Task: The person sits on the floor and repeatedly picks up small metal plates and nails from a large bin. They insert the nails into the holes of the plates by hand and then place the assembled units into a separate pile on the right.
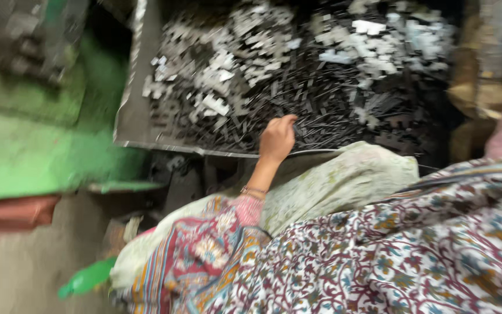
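My left hand (277,138) reaches forward over the near rim of a large metal tray (130,93). Its fingers curl down onto a heap of small flat metal pieces (251,64), some bright and some dark. Motion blur hides whether the fingers hold a piece. A bangle sits on the wrist, and a pink patterned sleeve (236,212) covers the forearm. My right hand is out of sight.
A green machine body (30,151) stands on the left. A pale cloth (344,180) and floral patterned fabric (437,244) fill the lower right. A green bottle (88,278) lies on the floor at bottom left. Brown sacks (483,93) sit at the right edge.
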